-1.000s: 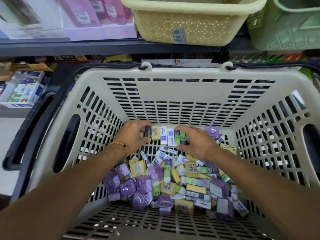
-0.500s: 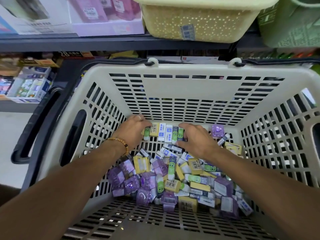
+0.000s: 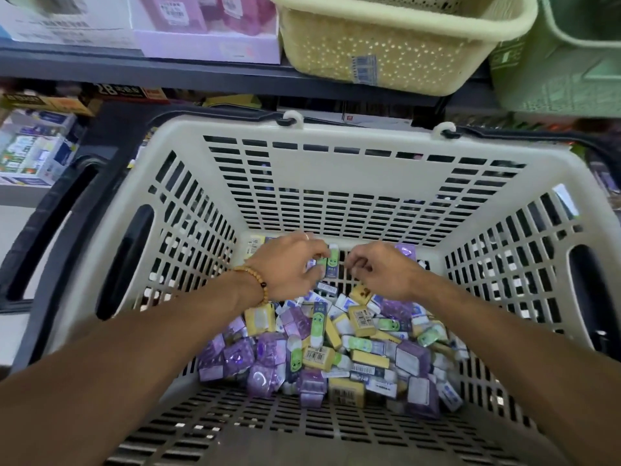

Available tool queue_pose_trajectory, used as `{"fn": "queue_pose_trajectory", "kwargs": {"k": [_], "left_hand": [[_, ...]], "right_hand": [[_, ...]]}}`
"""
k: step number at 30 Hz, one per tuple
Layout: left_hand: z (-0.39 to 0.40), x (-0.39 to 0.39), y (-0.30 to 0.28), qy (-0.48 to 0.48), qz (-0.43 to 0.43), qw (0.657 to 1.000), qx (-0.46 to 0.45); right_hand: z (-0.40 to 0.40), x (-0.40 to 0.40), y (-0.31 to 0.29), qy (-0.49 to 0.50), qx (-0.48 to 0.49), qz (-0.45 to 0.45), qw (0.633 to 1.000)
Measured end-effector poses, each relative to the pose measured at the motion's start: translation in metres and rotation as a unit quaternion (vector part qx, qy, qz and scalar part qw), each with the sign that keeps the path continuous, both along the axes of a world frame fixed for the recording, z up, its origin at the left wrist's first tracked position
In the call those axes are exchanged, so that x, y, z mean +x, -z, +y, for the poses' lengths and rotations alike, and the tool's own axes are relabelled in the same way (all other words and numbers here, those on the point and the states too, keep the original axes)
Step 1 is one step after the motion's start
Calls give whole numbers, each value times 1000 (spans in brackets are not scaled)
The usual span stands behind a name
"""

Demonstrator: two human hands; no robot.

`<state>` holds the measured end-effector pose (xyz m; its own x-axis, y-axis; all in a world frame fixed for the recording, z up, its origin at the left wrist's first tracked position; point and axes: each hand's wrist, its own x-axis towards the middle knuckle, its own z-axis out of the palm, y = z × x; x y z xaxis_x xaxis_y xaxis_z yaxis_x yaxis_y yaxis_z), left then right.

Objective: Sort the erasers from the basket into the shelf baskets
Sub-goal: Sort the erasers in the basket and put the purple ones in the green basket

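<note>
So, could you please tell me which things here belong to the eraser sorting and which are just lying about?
Job: left hand gripping green erasers; right hand; eraser pile; white basket; yellow shelf basket; green shelf basket.
Lying about: pink boxes; stationery boxes.

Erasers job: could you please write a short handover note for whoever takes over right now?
Left hand: grips a small bunch of erasers, green-faced ones showing, at the far end of the shopping basket.
Right hand: fingers curled beside that bunch; no eraser visibly in it.
Pile of mixed erasers (purple, yellow, green, white) lies on the basket floor.
Yellow shelf basket and green shelf basket sit on the shelf above; their contents are out of sight.
Done: one bunch gathered. Left: shelve it, then sort the pile.
</note>
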<state>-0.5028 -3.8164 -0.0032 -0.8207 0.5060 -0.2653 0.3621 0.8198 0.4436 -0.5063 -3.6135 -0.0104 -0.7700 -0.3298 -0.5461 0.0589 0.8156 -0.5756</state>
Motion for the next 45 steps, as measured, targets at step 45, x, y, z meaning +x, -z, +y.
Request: {"fn": "queue_pose_trajectory", "kwargs": {"k": [45], "left_hand": [[17,41,-2,-36,-298,952,58]], "right_hand": [[2,8,-1,342,-179,-178,905]]}}
